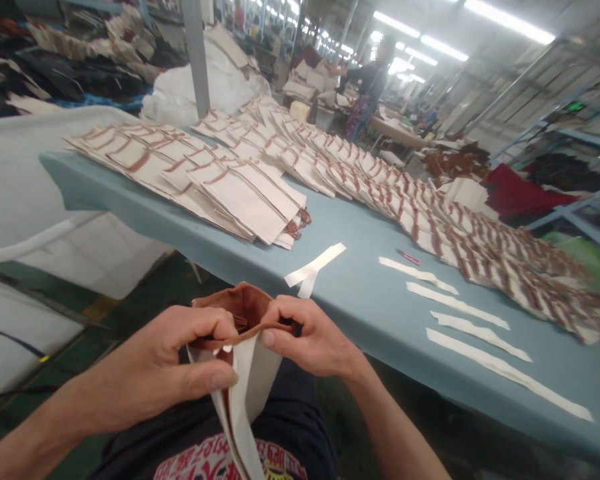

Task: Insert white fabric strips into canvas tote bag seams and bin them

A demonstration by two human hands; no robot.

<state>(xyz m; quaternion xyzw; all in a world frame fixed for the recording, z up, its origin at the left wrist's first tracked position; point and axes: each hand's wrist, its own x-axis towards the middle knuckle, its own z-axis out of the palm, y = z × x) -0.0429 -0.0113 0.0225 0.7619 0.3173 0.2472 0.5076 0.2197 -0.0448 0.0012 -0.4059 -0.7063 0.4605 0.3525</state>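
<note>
A cream cloth bag (pixel 263 377) with a brown lining and rim is held up in front of my body, its mouth spread apart. On the near left edge of the mouth, my left hand (pixel 180 353) grips the cloth between thumb and fingers. At the right side of the rim, my right hand (pixel 305 333) pinches the brown edge, thumb outside and fingers curled inside. Part of the brown inside shows between the hands. The bag's lower end hangs toward my lap.
Ahead runs a blue-covered table (pixel 360 300) with a stack of cream and brown pieces (pixel 250 193) and long overlapping rows (pixel 405 200). Cream strips (pixel 480 360) and small pink-handled snippers (pixel 409 257) lie on it. A white cart (pixel 105 253) stands left. A person (pixel 367 87) is farther back.
</note>
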